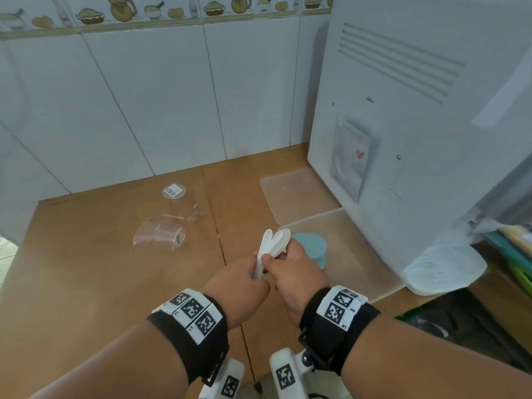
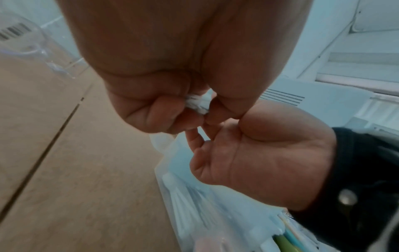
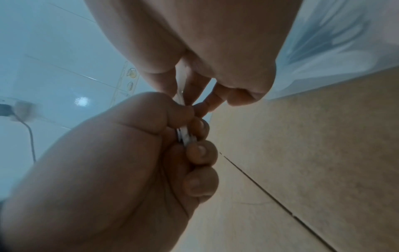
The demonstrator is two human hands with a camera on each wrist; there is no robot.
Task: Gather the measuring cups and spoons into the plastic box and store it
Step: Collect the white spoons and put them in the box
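Note:
Both hands hold a stack of white measuring spoons (image 1: 273,243) above the brown counter, just left of the clear plastic box (image 1: 357,254). My left hand (image 1: 244,280) grips the handle ends (image 3: 183,136), fingers curled round them. My right hand (image 1: 288,266) pinches the stack near the bowls (image 2: 198,104). A teal measuring cup (image 1: 312,249) sits upside down inside the box. Two clear measuring cups lie on the counter to the left: one tipped on its side (image 1: 159,234), one upside down with a barcode label (image 1: 174,194).
The box's clear lid (image 1: 293,194) lies flat behind the box. A white appliance (image 1: 417,125) stands against the box's right side. White tiled wall (image 1: 144,96) backs the counter. Coloured items (image 1: 515,249) sit at the far right edge.

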